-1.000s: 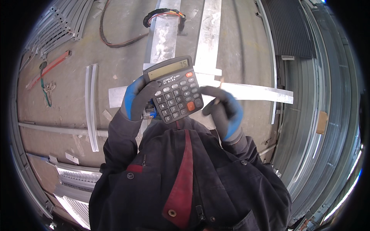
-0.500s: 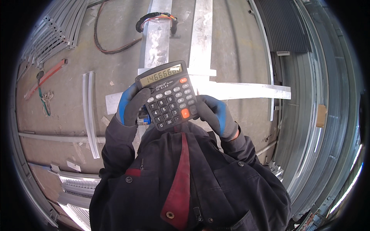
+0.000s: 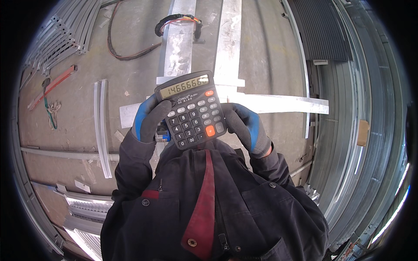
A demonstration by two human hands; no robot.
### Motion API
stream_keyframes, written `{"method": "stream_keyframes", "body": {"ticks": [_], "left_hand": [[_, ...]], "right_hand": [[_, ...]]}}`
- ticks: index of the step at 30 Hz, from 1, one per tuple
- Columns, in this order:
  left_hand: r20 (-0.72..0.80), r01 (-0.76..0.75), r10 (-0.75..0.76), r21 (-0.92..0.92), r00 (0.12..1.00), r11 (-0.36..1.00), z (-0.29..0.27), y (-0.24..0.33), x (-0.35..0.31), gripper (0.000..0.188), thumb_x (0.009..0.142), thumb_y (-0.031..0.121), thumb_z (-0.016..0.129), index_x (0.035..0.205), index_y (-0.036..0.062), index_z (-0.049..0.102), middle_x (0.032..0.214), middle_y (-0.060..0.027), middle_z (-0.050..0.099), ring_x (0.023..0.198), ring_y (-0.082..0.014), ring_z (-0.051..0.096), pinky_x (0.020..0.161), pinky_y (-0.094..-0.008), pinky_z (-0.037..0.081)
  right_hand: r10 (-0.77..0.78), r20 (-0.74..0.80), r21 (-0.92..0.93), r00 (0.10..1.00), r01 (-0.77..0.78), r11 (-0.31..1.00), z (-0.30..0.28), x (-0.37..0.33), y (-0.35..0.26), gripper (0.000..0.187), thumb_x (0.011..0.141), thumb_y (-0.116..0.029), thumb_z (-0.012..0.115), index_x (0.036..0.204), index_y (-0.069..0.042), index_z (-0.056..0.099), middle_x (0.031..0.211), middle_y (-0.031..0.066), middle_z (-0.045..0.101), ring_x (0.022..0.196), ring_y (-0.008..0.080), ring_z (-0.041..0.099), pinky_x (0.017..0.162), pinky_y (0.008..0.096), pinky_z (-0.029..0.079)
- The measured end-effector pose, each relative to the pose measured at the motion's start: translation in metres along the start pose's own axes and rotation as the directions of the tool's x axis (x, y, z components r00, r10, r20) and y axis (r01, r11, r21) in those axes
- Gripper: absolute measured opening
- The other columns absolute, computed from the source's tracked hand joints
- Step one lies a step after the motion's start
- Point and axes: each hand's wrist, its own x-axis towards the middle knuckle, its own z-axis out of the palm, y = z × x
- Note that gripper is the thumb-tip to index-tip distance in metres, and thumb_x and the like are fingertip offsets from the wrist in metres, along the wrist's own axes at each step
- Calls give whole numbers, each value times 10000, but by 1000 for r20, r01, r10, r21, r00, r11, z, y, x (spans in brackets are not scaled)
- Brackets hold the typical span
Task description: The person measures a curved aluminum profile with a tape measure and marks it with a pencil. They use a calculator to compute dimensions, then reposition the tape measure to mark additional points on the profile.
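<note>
A black desk calculator (image 3: 188,119) is held tilted in front of my chest, its display lit by glare and its keys facing up. My left hand (image 3: 150,117), in a grey and blue work glove, closes on its left edge with the thumb on the front. Against that palm, below the thumb, sits a small blue and black tape measure (image 3: 162,132), partly covered. My right hand (image 3: 244,127), gloved alike, is curled beside the calculator's right edge. A thin tip pokes up above its fingers; what they hold is mostly hidden.
Two long metal strips (image 3: 226,43) run ahead, crossed by another strip (image 3: 283,103). A cable coil (image 3: 198,30) lies over one. Metal frames (image 3: 65,35) are stacked far left, near a red bar (image 3: 52,87). Long metal profiles (image 3: 365,95) line the right side.
The calculator has shifted slightly right and turned a little. My right hand's fingers have drawn back a little from its right edge. My left hand keeps its hold.
</note>
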Motion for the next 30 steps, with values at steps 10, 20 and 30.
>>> {"method": "stream_keyframes", "body": {"ticks": [10,20,30], "left_hand": [[-14,4,-3,29,1000,1000,5,0,-1,516,1056,217,588,1497,-47,539,1355,-131,667,1214,-184,644,1053,-338,516],[-2,1,-1,233,1000,973,18,12,-2,506,1046,213,581,1470,-61,559,1308,-124,685,1182,-170,642,1026,-324,515],[-50,-34,44,195,998,980,11,13,2,482,1069,190,570,1485,-52,551,1316,-110,676,1172,-152,631,1018,-301,510]], "right_hand": [[-292,-167,-165,942,266,950,0,-12,-2,389,1023,-22,487,1377,75,615,1243,141,714,926,131,706,772,283,571],[-191,-23,-335,981,172,926,9,4,-22,442,945,-22,639,1382,47,636,1021,107,753,800,63,681,684,261,561],[-185,120,-120,975,200,973,14,-12,-24,440,904,9,664,1343,36,654,1093,122,759,844,133,723,738,295,578]]}}
